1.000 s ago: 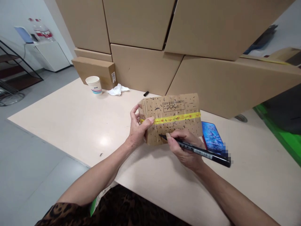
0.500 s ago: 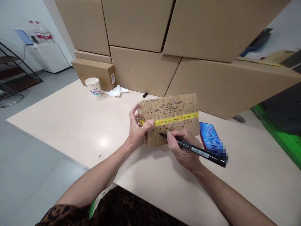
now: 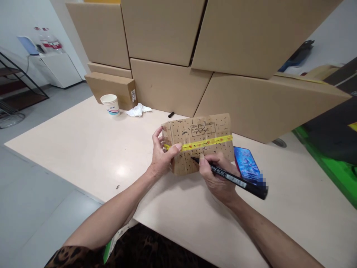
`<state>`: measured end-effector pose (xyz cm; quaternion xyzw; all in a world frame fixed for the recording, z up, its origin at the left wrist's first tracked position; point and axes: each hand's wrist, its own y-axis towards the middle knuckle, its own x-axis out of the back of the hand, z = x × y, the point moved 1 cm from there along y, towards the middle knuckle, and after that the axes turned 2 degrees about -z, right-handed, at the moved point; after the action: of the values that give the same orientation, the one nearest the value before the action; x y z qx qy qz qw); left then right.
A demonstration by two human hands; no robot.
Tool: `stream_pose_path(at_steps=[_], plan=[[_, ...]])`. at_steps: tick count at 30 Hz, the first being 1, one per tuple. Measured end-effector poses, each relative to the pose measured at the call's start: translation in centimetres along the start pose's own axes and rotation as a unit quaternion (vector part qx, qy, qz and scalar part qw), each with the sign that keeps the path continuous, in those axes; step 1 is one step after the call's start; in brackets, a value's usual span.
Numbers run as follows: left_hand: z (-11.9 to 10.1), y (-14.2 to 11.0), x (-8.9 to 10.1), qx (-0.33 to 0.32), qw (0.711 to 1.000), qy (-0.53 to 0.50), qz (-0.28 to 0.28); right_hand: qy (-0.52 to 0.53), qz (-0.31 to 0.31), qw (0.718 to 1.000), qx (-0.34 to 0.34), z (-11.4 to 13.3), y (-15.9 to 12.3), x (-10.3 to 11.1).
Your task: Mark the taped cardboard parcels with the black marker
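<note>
A small brown cardboard box (image 3: 200, 128), covered in black dots and dashes, tilts up above the table. Yellow tape with red print runs across its face, below a printed rectangle. My left hand (image 3: 164, 152) grips the box at its left end, thumb on the front face and fingers round the side. Between the fingers of my right hand (image 3: 219, 175) is a black marker pen (image 3: 234, 179), its tip at the lower middle of the box face. The pen's cap (image 3: 171, 114) lies on the table beyond the box.
A phone (image 3: 247, 163) with a blue screen lies right of the box. Toward the back left of the table (image 3: 69, 149) stand a paper cup (image 3: 110, 105), a crumpled tissue (image 3: 138, 109) and a flat carton (image 3: 111, 87). Large stacked cartons (image 3: 170, 85) form a wall behind.
The marker tip has shifted very slightly to the right on the box face. Both hands keep their grips, and the whole view has moved a little.
</note>
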<state>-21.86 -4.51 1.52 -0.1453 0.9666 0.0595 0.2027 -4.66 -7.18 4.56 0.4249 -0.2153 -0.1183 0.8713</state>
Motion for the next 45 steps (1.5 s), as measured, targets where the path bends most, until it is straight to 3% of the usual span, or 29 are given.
stream_pose_path(at_steps=[8, 19, 29, 36, 45], plan=[[0.1, 0.0, 0.1, -0.004, 0.999, 0.032, 0.021, 0.011, -0.016, 0.999, -0.034, -0.8, -0.2, 0.2], [0.0, 0.0, 0.0, 0.000, 1.000, 0.025, 0.015, 0.003, 0.022, 1.000, 0.003, -0.6, 0.1, 0.6], [0.2, 0.1, 0.1, 0.002, 1.000, 0.023, 0.016, 0.017, -0.019, 0.999, -0.022, -1.1, 0.7, 0.8], [0.3, 0.3, 0.2, 0.000, 0.999, 0.039, 0.011, 0.009, 0.010, 0.999, -0.038, -1.0, 0.6, 0.4], [0.2, 0.4, 0.0, 0.016, 1.000, 0.013, 0.021, 0.020, -0.038, 0.999, -0.009, -0.7, 2.0, 2.0]])
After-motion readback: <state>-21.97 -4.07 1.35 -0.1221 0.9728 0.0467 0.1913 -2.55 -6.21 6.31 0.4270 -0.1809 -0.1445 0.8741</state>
